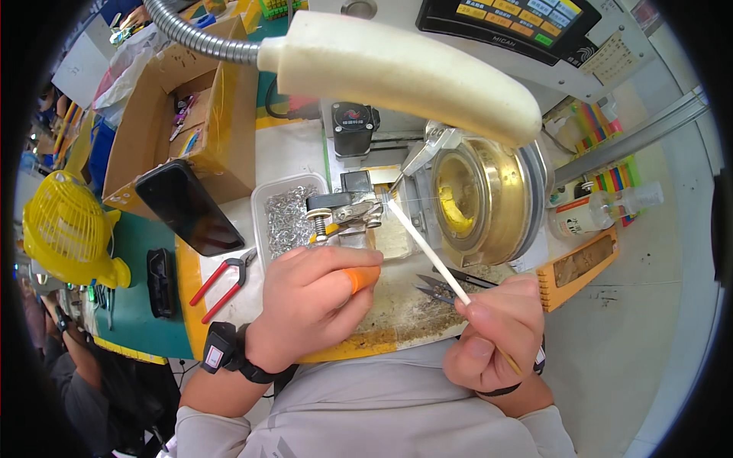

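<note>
My right hand (496,332) pinches a thin white stick (427,248) with a tan rear end. It slants up and left, its tip at a small metal clamp (370,212) on a bench machine. Just below the clamp is my left hand (321,298), its fingers curled and an orange sleeve (359,278) around one of them. What those fingers hold, if anything, is hidden. A fine strand runs from the clamp area toward a round brass-coloured spool housing (500,200), which has yellow material inside. A slim metal arm (418,164) reaches down beside the clamp.
A white tub (294,217) of small metal parts stands left of the clamp. Red-handled pliers (225,286), a phone (191,210) and a cardboard box (225,130) are further left. Dark scissors (439,288) lie between my hands. A cream lamp (412,69) hangs overhead.
</note>
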Tool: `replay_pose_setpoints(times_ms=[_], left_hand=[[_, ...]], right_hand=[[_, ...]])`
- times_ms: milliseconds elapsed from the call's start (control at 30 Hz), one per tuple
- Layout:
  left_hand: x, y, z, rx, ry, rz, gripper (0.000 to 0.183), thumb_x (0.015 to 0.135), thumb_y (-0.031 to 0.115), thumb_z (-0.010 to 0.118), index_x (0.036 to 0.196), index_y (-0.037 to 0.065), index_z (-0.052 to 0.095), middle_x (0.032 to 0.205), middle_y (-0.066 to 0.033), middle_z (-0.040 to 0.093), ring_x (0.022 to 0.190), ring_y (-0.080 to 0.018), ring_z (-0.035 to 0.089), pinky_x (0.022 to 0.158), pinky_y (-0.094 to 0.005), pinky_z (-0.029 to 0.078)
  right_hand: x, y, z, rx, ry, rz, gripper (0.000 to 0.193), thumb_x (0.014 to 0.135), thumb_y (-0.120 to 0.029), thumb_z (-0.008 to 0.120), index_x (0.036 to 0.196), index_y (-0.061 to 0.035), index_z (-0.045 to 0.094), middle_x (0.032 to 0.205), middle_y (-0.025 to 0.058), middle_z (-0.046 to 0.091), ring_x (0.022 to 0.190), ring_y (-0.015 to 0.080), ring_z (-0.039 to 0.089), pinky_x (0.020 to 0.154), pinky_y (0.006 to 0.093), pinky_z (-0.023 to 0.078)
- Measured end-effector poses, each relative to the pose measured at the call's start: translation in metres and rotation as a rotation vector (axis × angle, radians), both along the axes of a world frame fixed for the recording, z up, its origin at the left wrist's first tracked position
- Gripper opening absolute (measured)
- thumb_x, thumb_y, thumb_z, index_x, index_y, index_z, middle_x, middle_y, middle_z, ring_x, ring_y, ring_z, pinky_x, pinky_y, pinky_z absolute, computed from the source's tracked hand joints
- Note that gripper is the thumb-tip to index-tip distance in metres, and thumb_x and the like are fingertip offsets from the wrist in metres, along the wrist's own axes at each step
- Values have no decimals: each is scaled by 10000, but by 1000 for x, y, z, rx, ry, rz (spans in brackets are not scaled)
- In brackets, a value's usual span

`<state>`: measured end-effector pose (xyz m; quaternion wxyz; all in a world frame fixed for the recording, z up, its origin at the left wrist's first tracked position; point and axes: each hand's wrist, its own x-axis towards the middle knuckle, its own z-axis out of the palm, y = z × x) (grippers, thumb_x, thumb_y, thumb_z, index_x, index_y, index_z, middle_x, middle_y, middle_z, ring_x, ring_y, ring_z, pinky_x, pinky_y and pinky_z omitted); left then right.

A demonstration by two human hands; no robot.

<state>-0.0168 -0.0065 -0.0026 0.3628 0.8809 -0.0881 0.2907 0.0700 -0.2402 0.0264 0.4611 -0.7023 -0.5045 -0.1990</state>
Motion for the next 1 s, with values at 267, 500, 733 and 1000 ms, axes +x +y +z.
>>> replay_pose_setpoints(times_ms=[267,500,733,1000], left_hand=[[1,-1,0,-1,-5,-17,194,746,-36,806,909,48,743,1050,-91,790,793,-248,746,674,-341,577],[1,-1,-6,-4,-41,36,142,780,59,777,907,112,742,1067,11,774,744,-179,686,652,-318,514],[1,-3,-7,-6,-45,38,132,766,70,788,883,112,743,1053,14,776,750,-175,690,655,-324,517],[-3,-1,3,9,-24,22,159,734,-16,799,856,59,729,1011,-75,790,754,-238,734,657,-343,567]], right_hand=[[0,-2,4,1,5,15,385,847,4,664,1221,-74,713,1095,35,728,839,184,644,731,331,414],[4,-5,-11,113,14,71,340,840,16,675,1165,-76,708,1055,33,734,833,196,646,759,363,431],[6,20,-47,-381,36,-145,247,860,-54,749,1107,-40,740,1028,115,745,828,263,635,864,409,478],[40,-58,-41,-180,-70,-642,458,909,-154,689,1347,-19,694,1290,179,709,1205,374,613,1053,464,409]])
